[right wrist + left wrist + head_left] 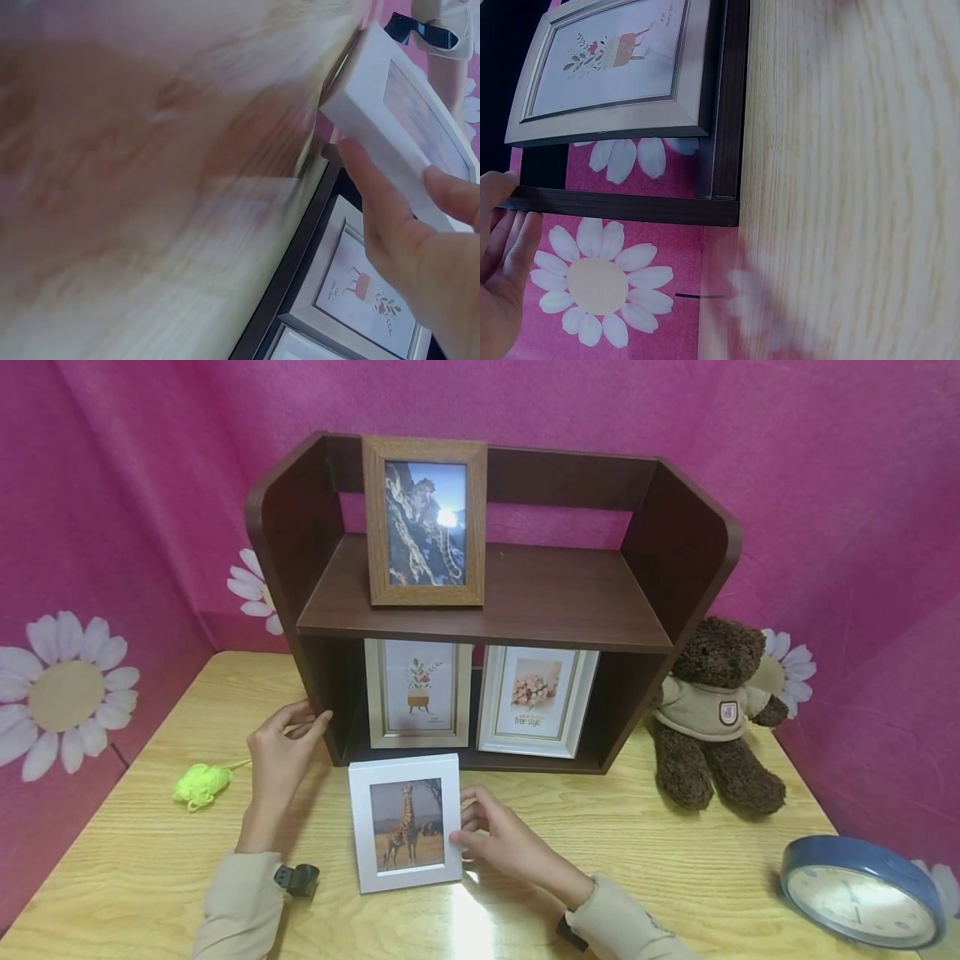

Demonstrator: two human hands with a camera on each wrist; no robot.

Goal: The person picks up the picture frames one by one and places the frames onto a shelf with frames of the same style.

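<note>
My right hand (pixel 498 843) grips the right edge of a white picture frame (pixel 362 831) with a giraffe photo, in front of the shelf. The right wrist view shows the thumb on the face of this white frame (pixel 375 97) and fingers behind it. With thumb and fingers on either side, my left hand (pixel 281 752) pinches the left side panel of a dark brown two-tier shelf (pixel 577 597). The left wrist view shows that panel (pixel 630 206) between thumb and fingers. On the lower tier stand a beige plant-picture frame (pixel 377 693) and a white "free style" frame (pixel 491 702).
A wooden frame (pixel 378 527) with an animal photo stands on the upper tier, left side. Yellow-green yarn (pixel 201 787) lies left of my left arm. A brown teddy bear (pixel 720 718) sits right of the shelf; a blue clock (pixel 862 893) is at the front right.
</note>
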